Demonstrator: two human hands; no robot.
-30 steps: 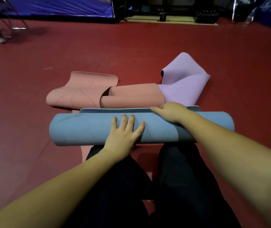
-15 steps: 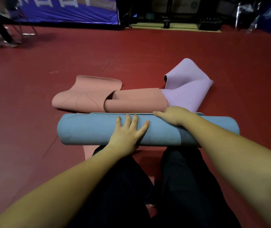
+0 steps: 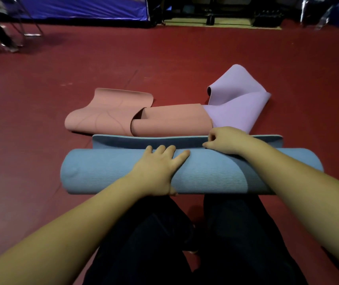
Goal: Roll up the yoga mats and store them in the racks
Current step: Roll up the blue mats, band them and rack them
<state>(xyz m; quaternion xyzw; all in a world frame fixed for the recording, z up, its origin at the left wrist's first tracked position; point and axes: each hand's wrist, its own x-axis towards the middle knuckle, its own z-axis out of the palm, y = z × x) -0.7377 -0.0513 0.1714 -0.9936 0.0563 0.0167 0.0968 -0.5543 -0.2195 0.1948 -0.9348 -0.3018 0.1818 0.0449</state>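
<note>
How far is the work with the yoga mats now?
Nearly done: the blue mat is almost rolled, only a short flap remaining flat. In hand: the left hand presses the roll, the right hand pinches the flap. Left: the pink mat and purple mat lie loose; no rack visible.

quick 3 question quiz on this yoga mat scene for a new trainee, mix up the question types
1. True or false: the blue mat is rolled up all the way, with no flat end left.
2. Which mat lies partly on top of the purple mat? A) blue B) pink C) none
3. Fill in: the left hand rests with fingers spread on the ___ mat.

Key:
1. False. A flat strip of it shows on the red floor past the roll, where the right hand sits with fingers curled.
2. B, the pink mat.
3. Blue.
</note>
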